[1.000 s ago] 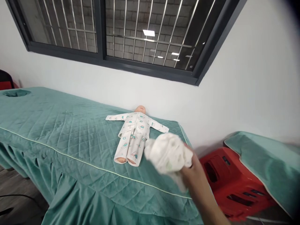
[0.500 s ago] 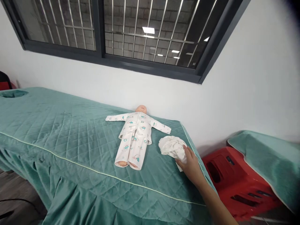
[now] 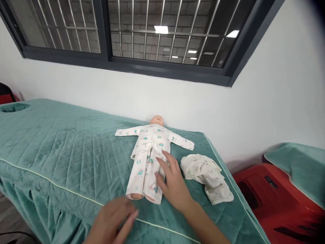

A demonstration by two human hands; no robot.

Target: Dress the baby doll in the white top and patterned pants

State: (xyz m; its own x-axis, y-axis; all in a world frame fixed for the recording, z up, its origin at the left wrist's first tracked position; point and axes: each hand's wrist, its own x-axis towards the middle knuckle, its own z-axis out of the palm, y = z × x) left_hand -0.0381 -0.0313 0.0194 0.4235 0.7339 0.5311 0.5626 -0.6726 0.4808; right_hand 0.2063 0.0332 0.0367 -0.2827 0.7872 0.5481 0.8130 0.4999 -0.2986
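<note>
A doll (image 3: 156,120) lies on its back on the green quilted bed (image 3: 76,145), its head close to the wall. It wears a white printed jacket (image 3: 152,137) and matching trousers (image 3: 138,169). My right hand (image 3: 174,183) is over the trouser leg on the right, fingers apart, holding nothing; whether it touches the cloth is unclear. My left hand (image 3: 114,218), blurred, is at the bed's front edge just below the trouser cuffs, with thumb and fingers apart and nothing in it. A crumpled white printed cloth (image 3: 205,174) lies right of the doll.
Red plastic stools (image 3: 274,200) stand right of the bed, partly under a green cover (image 3: 302,166). Behind the bed is a white wall with a barred window (image 3: 162,67). The bed has a hole (image 3: 14,107) at its far left.
My right hand has let go of the crumpled cloth and moved left to the trousers. The cloth now lies more spread out. My left hand has come into view at the bottom.
</note>
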